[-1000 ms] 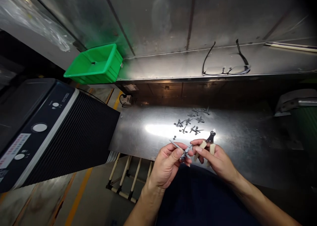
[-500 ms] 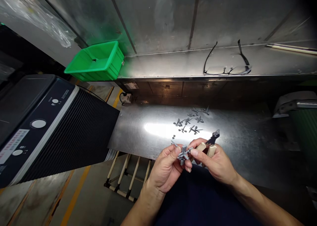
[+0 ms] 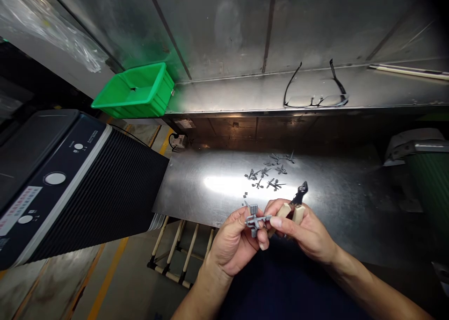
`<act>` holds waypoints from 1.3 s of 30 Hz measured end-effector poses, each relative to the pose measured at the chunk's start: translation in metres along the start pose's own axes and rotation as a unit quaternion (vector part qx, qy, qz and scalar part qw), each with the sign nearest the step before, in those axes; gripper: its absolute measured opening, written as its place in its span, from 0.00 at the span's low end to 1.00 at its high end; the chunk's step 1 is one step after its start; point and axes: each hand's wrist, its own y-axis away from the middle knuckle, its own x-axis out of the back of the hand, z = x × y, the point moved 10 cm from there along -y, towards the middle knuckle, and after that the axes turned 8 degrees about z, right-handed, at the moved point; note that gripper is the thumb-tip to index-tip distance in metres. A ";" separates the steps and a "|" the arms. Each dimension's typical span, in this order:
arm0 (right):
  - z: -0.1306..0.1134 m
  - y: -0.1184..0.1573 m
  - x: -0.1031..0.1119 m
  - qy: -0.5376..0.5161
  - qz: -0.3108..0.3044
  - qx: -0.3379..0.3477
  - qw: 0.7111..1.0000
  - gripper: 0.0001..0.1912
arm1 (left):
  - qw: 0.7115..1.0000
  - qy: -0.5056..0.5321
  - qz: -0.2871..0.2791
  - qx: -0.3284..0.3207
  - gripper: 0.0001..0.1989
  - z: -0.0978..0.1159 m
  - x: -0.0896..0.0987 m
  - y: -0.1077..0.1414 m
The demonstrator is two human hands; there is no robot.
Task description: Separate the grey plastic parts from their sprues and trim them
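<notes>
My left hand (image 3: 231,245) pinches a small grey plastic moulded part (image 3: 254,221) with several stubby branches, held up over the bench's near edge. My right hand (image 3: 310,233) has side cutters (image 3: 299,194) tucked in its palm, their cream handles spread and the dark jaws pointing up and away. Its thumb and forefinger also touch the right end of the grey part. Beyond both hands, several similar grey branched pieces (image 3: 264,172) lie scattered on the metal bench (image 3: 189,184). Tiny grey bits (image 3: 245,195) lie nearer the left hand.
A green bin (image 3: 131,109) with a small dark piece inside stands on the raised metal ledge (image 3: 224,95), back left. Eyeglasses (image 3: 312,102) and a thin pale stick (image 3: 410,69) lie farther right. A black ribbed machine (image 3: 101,189) flanks the bench's left side.
The grey part has turned between my fingers, so its branches now face me more openly. Both hands have shifted slightly left; the cutters remain in the right hand.
</notes>
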 end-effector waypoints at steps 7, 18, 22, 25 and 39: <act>0.023 0.005 -0.008 -0.048 -0.058 -0.086 0.993 0.15 | 1.000 0.004 -0.008 0.008 0.12 -0.002 -0.004 0.000; 0.035 0.006 -0.014 -0.126 -0.058 -0.151 0.979 0.15 | 1.000 -0.006 0.011 0.023 0.11 -0.007 0.007 0.000; 0.037 0.005 -0.014 -0.143 -0.044 -0.154 0.977 0.15 | 1.000 0.002 0.015 0.017 0.10 -0.005 0.006 0.001; 0.041 0.005 -0.012 -0.152 -0.023 -0.162 0.975 0.15 | 1.000 0.006 0.016 0.005 0.10 -0.003 0.005 0.001; 0.056 0.005 0.003 -0.107 0.038 -0.173 0.978 0.16 | 0.999 0.015 0.032 -0.014 0.11 -0.001 0.011 0.001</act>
